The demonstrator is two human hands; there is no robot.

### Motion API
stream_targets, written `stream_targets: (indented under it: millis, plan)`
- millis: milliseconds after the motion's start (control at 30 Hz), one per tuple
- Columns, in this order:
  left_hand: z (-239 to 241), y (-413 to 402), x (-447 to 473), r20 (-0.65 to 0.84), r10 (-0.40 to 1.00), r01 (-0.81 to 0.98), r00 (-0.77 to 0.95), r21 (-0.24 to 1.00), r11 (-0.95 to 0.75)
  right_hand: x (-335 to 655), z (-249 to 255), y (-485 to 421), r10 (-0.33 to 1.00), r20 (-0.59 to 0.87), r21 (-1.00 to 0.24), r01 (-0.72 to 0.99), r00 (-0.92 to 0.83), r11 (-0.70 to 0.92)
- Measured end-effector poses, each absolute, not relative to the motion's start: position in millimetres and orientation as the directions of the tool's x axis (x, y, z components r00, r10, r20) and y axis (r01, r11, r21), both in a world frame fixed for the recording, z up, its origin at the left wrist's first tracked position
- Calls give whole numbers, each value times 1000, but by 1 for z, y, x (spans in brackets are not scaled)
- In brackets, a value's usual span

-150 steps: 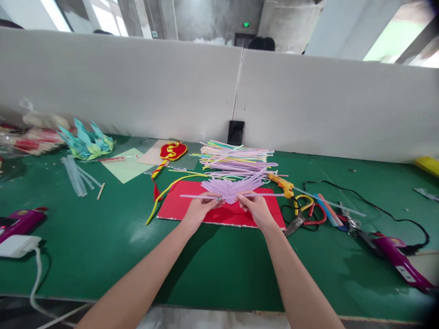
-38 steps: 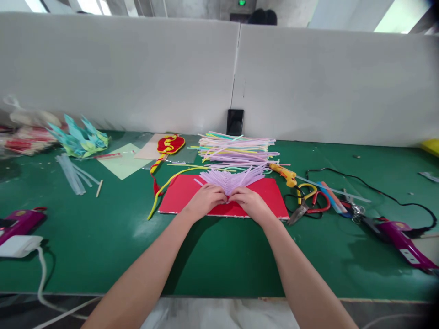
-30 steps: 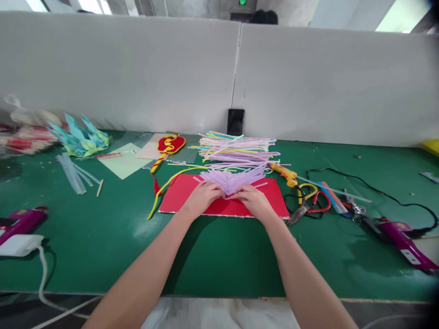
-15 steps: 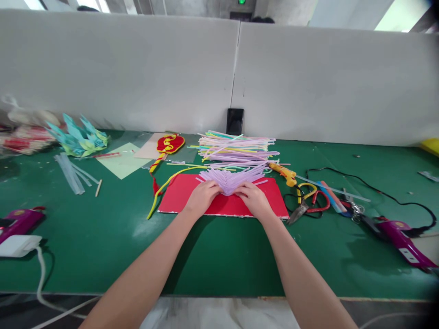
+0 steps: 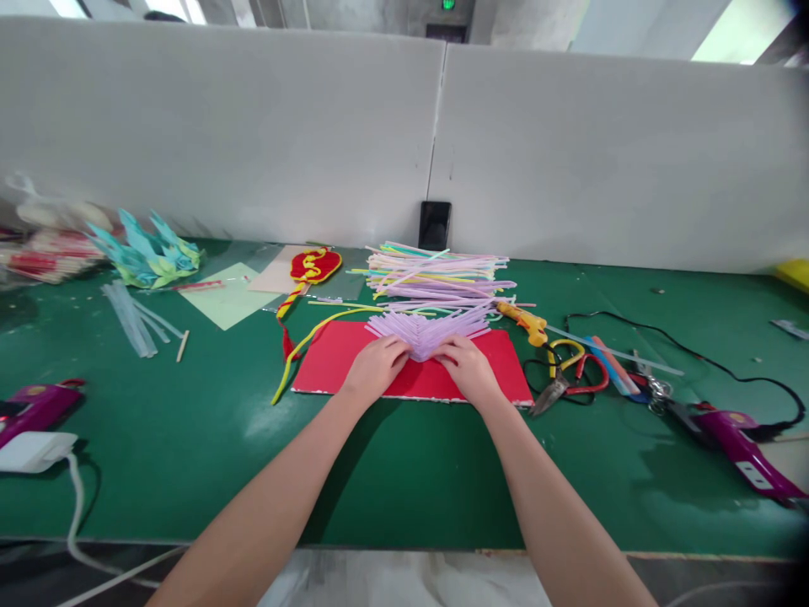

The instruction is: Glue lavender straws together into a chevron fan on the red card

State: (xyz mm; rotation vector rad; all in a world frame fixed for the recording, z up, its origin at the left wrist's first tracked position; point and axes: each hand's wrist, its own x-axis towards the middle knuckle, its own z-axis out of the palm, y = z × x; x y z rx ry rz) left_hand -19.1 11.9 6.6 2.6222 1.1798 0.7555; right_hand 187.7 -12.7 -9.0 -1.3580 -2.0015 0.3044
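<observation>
A fan of lilac straws (image 5: 430, 330) lies on a red sheet (image 5: 329, 364) on the green table. My left hand (image 5: 374, 369) rests on the fan's lower left side, fingers bent and pressing down on the straws. On the lower right side my right hand (image 5: 466, 369) presses the straws the same way. The two hands nearly meet at the fan's base. Behind the fan is a pile of pastel straws (image 5: 436, 276).
A yellow glue gun (image 5: 522, 320), scissors (image 5: 562, 378) and a purple tool (image 5: 746, 455) with a black cord lie to the right. At left are a teal paper craft (image 5: 147, 253), clear sticks (image 5: 134, 320), another purple tool (image 5: 34, 406) and a white adapter. A white partition stands behind.
Five seconds ago both hands held one lilac straw crosswise above the fan. That straw now lies in the fan, and both hands press on its base, hardly moving over the last second.
</observation>
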Motion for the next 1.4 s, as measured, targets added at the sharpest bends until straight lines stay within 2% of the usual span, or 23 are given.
stream_targets:
  millis: [233, 600, 800, 1200, 1400]
  plan:
    - [8, 14, -26, 378, 878, 846, 293, 326, -422, 187, -9, -12, 889, 413, -553, 720, -200, 419]
    - [6, 13, -26, 356, 927, 924, 116, 304, -232, 187, -8, -13, 897, 402, -572, 714, -185, 404]
    - [5, 9, -24, 319, 938, 923, 136, 302, -237, 188, -9, -12, 902, 390, -579, 712, -186, 397]
    - [-6, 3, -15, 152, 972, 942, 178, 259, -213, 189, -11, -11, 898, 401, -572, 716, -184, 401]
    - [-2, 1, -15, 111, 966, 936, 234, 243, -255, 189, -11, -12, 898, 405, -571, 718, -174, 397]
